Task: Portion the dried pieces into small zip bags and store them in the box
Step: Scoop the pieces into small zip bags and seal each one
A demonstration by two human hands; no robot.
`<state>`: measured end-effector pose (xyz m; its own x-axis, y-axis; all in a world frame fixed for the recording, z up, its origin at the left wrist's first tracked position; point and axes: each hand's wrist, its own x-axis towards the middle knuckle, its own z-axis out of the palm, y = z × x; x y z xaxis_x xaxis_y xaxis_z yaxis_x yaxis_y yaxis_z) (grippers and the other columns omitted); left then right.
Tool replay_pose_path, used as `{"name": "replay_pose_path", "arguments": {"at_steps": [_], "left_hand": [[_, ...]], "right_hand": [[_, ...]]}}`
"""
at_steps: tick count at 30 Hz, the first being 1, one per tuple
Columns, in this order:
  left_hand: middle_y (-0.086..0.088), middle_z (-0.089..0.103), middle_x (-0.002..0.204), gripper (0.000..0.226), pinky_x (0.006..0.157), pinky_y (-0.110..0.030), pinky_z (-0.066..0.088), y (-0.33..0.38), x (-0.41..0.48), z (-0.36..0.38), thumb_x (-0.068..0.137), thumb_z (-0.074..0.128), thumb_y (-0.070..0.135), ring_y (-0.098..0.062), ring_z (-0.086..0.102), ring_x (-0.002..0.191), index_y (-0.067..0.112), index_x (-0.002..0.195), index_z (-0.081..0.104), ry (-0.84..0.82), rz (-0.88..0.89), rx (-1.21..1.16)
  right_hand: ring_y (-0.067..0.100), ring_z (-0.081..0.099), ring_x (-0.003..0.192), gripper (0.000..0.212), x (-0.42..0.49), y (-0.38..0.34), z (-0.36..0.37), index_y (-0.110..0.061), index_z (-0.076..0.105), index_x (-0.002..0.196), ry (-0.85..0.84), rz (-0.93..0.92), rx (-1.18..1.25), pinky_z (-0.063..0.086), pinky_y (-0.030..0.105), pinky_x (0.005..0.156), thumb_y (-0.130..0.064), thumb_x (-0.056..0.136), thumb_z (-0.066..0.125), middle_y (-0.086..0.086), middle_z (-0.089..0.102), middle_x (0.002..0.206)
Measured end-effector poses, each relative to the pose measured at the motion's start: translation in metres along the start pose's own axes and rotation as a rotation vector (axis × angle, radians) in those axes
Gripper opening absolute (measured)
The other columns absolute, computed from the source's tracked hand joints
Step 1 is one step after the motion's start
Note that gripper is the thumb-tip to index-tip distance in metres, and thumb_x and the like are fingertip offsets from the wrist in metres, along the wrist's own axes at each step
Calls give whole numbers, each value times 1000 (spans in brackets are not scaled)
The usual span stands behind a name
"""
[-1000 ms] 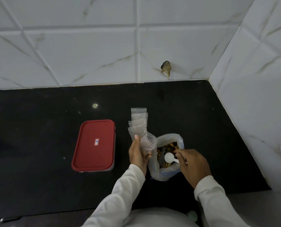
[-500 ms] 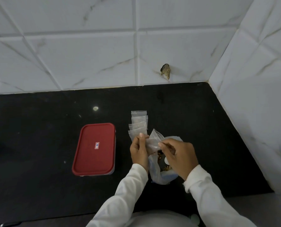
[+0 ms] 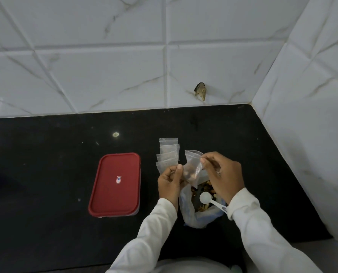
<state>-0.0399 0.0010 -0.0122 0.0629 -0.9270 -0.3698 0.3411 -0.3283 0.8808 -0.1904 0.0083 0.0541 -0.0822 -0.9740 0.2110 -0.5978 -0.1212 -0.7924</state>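
Beside four flat bags (image 3: 167, 154) — both hands (image 3: 169, 182) (image 3: 223, 176) pinch a fifth bag (image 3: 191, 170).

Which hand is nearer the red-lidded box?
Left. The left hand is right of the red-lidded box, apart from it; the right hand is farther right, across the small zip bag both pinch.

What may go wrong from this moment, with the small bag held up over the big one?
1. The small bag holds pieces, and I cannot tell if its zip is shut; tilting it may spill them on the counter.
2. The spoon lies loose in the big bag, its handle over the rim near the right sleeve, which may knock it out.
3. The box has its lid on, so it must be opened before storing.
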Motion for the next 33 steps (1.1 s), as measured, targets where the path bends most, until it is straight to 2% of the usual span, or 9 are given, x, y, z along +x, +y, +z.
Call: {"name": "replay_pose_path", "arguments": {"at_steps": [4,9,12,14,16,18,23,28,33], "left_hand": [[-12,75,86,15,87,-49,58,5,1,2,95,65,21,-29,72,87,17,83,73,32,63,44],[-1,75,86,15,77,-37,59,12,-3,7,98,60,18,-17,70,82,14,88,69,195,142,15],[5,73,90,10,71,-19,54,26,-3,3,97,62,18,-3,68,83,15,92,70,109,275,146],[4,73,98,10,74,-14,53,36,3,1,97,62,18,1,67,92,15,100,71,27,348,214],[6,70,110,16,89,-21,54,42,10,2,97,61,22,-4,64,108,18,110,70,-88,380,260],[6,68,115,20,96,-28,53,48,15,6,96,62,27,-9,62,115,22,114,68,-187,367,283],[5,72,95,11,81,-21,53,63,14,16,97,61,17,-9,68,96,13,101,70,-234,367,274],[8,72,85,10,77,-20,54,68,6,21,96,64,19,-6,68,86,15,91,72,-171,454,407],[8,69,83,11,73,-20,56,68,-6,24,96,64,26,-9,67,83,20,88,70,-70,487,546]], "right_hand": [[0,64,82,7,5,-1,-4,-21,68,97,-23,-28,-18,51,13,72,-22,94,61,-15,66,84],[-3,63,83,7,8,1,-7,-21,65,98,99,4,-56,48,8,72,-22,94,60,-14,64,85],[-2,63,84,8,12,0,-12,-19,65,99,72,-35,-43,48,8,75,-21,94,59,-12,65,86],[-2,63,86,9,14,-1,-14,-18,65,100,40,-73,-71,47,7,76,-21,95,59,-12,65,89],[-2,63,88,9,16,-3,-16,-18,66,101,15,-101,-74,47,6,77,-20,95,59,-13,65,91],[-2,63,90,10,17,-4,-18,-20,65,102,-17,-116,-66,47,6,79,-18,94,59,-13,65,94],[-2,63,89,8,19,-9,-21,-21,65,99,1,-135,-29,49,8,76,-16,93,62,-15,66,90],[-5,63,88,7,12,-9,-17,-24,62,99,114,-1,73,48,7,73,-20,93,62,-17,66,90],[-4,66,90,22,5,-9,-15,-27,61,110,139,250,333,54,15,74,-26,89,68,-12,70,93]]}}
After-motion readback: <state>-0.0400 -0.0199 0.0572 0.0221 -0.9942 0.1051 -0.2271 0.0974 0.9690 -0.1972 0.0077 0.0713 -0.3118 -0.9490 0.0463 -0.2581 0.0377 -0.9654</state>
